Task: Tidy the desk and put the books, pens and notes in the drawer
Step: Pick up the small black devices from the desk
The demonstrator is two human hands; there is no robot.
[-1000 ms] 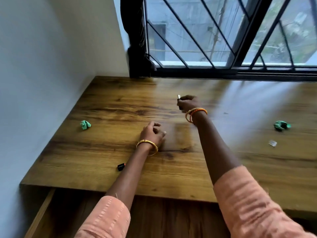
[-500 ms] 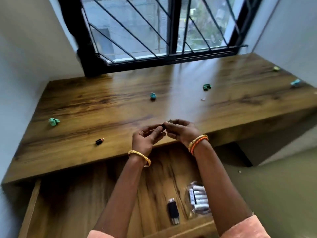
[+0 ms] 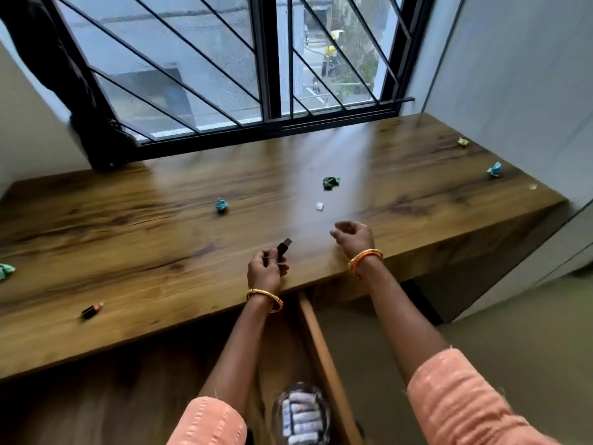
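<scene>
One open drawer (image 3: 316, 335): pulled out beneath the front edge of the tabletop (image 3: 167, 284), wooden floor and right side rail visible.
Drawer contents: clear plastic pack (image 3: 303, 415) of pale cylindrical pieces lying near the front right corner, blurred, exact items not readable.
Left hand (image 3: 266, 271): raised over the tabletop's front edge, fingers curled round the lower end of a small black stick-shaped item (image 3: 283, 249); gold bangle on the wrist.
Black item: short, flat, dark body, upper end tilted up and to the right, lighter squared tip; too blurred to name further.
Right hand (image 3: 354, 237): hovering just over the tabletop near its front edge, fingers loosely curled, holding nothing; orange and gold bangles on the wrist.
White scrap (image 3: 319, 205): small, lying on the tabletop just beyond the right hand.
Dark green crumpled note (image 3: 331, 182): on the tabletop, beyond the white scrap.
Teal crumpled note (image 3: 221, 205): mid-tabletop, well left of the white scrap.
Green crumpled note (image 3: 5, 271): at the far left edge of the view, partly cut off.
Light blue crumpled note (image 3: 494, 170): near the right wall.
Yellow crumpled note (image 3: 462, 141): far right corner, beyond the light blue one.
Small black and red piece (image 3: 92, 310): lying near the front left of the tabletop, well apart from both hands.
Sleeves: peach, pushed up on both forearms.
</scene>
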